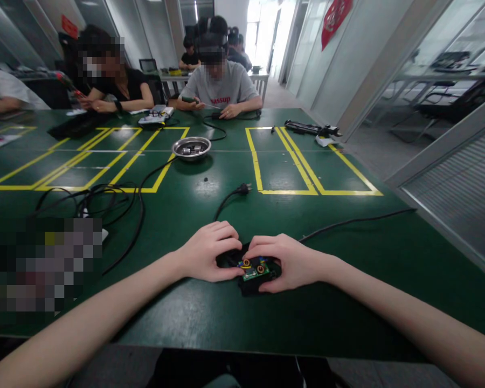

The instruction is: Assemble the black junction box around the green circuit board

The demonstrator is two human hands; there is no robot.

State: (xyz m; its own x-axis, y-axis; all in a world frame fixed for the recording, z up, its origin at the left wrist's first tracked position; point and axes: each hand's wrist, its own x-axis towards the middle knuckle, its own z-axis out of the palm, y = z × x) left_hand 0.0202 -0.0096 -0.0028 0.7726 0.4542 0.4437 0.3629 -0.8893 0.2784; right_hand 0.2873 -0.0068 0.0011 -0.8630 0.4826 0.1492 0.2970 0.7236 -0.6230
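A small black device (254,275) with its cover off lies on the green table (234,318) just in front of me. A green circuit board with orange coils shows inside it. My left hand (208,250) curls around its left side, fingers closed on the casing. My right hand (285,261) grips its right side, thumb by the board. A black cable (355,221) leads off to the right from the device.
A metal bowl (191,147) with small parts sits mid-table. A loose plug (242,189) and tangled black cables (101,202) lie to the left. Yellow tape outlines mark the table. Two people sit across, working with their hands. A black tool (311,128) lies far right.
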